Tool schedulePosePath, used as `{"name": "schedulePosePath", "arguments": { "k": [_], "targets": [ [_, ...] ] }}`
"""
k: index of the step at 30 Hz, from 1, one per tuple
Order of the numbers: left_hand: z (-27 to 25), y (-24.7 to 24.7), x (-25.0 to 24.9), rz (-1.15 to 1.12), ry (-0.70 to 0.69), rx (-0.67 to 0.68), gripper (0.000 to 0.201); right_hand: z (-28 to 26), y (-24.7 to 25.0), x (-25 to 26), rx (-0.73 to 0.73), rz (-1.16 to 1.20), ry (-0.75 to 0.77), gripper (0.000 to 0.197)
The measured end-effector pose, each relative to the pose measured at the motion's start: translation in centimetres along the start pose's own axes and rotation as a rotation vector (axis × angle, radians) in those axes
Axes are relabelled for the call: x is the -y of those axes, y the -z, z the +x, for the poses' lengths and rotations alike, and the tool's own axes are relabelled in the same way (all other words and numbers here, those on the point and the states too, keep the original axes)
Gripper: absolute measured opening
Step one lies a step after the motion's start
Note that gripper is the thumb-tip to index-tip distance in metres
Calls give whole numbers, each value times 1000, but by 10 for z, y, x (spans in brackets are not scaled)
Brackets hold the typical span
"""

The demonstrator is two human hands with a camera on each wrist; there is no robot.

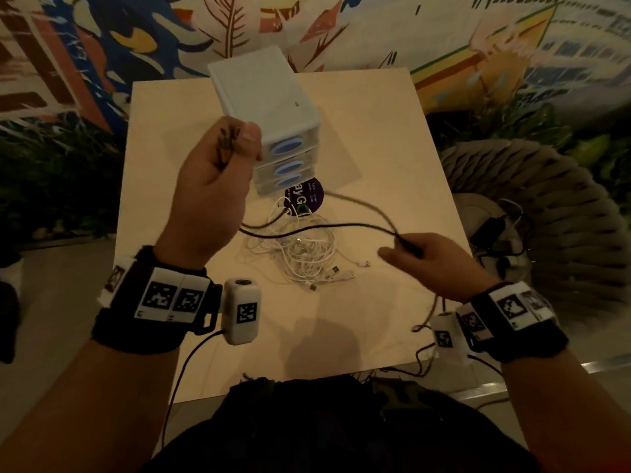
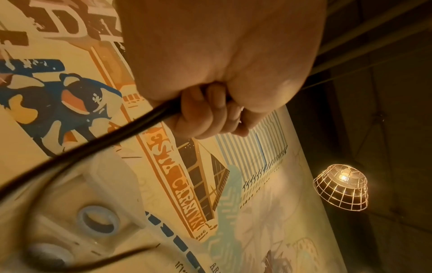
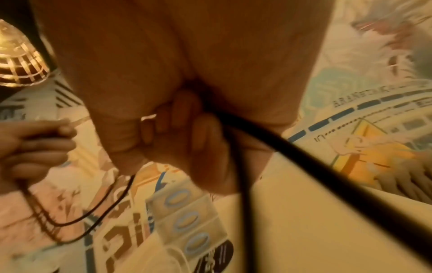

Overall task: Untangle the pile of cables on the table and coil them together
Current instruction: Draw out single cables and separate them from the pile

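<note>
My left hand (image 1: pixel 218 169) is raised in front of the drawer unit and grips a bunch of dark cable loops (image 1: pixel 227 145). Its fingers (image 2: pixel 205 114) curl tightly round a black cable (image 2: pixel 93 144). My right hand (image 1: pixel 423 259) is lower, near the table's right edge, with its fingers (image 3: pixel 205 133) curled round the black cable (image 3: pixel 327 166). That cable (image 1: pixel 324 227) sags between both hands, above a tangled pile of white cables (image 1: pixel 300 254) lying mid-table. A brownish braided cable (image 3: pixel 39 218) also hangs from my left hand (image 3: pixel 30 147).
A white three-drawer unit (image 1: pixel 269 107) stands at the back of the pale table (image 1: pixel 375 319), with a round purple sticker (image 1: pixel 307 199) in front of it. A woven chair (image 1: pixel 546 216) holding dark cables stands to the right. A wire-cage lamp (image 2: pixel 341 188) hangs overhead.
</note>
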State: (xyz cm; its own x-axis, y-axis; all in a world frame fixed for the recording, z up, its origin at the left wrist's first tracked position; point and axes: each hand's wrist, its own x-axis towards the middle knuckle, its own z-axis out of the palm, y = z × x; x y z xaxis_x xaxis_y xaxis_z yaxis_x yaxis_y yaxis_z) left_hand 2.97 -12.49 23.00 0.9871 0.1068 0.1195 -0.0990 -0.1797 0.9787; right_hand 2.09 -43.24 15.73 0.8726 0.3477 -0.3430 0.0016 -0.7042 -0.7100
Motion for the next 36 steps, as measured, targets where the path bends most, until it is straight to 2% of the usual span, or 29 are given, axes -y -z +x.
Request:
{"name": "schedulePosePath", "arguments": {
  "k": [4, 6, 9, 12, 14, 16, 20, 23, 28, 31, 33, 36],
  "targets": [
    [3, 8, 10, 61, -10, -95, 12, 1, -39, -12, 314, -188, -142, 41],
    [3, 15, 17, 27, 37, -116, 8, -3, -63, -26, 442, -208, -204, 42],
    [1, 22, 25, -157, 153, -118, 19, -10, -92, -44, 577, -200, -274, 42],
    [-5, 21, 31, -233, 249, -94, 30, -10, -98, -51, 639, -334, -263, 47],
    [-12, 16, 33, -225, 269, -38, 32, -7, -86, -45, 581, -269, -246, 62],
    [-20, 8, 33, -209, 293, 62, 31, -3, -70, -26, 408, -104, -144, 77],
    [-31, -12, 37, -263, 383, 181, 25, 10, -42, 32, -62, 199, 229, 72],
    [-37, -23, 40, -193, 395, 205, 11, 20, -28, 77, -241, 243, 425, 68],
    [-45, -33, 39, -163, 298, 217, 10, 32, -38, 128, -147, 69, 618, 42],
    [-49, -36, 50, -134, 355, 125, 23, 38, -51, 137, -84, 6, 608, 34],
    [-52, -34, 55, -149, 397, 121, 28, 41, -55, 135, -53, -8, 609, 33],
    [-52, -26, 58, -155, 487, 79, 30, 53, -65, 110, -122, 77, 541, 35]
  ]
}}
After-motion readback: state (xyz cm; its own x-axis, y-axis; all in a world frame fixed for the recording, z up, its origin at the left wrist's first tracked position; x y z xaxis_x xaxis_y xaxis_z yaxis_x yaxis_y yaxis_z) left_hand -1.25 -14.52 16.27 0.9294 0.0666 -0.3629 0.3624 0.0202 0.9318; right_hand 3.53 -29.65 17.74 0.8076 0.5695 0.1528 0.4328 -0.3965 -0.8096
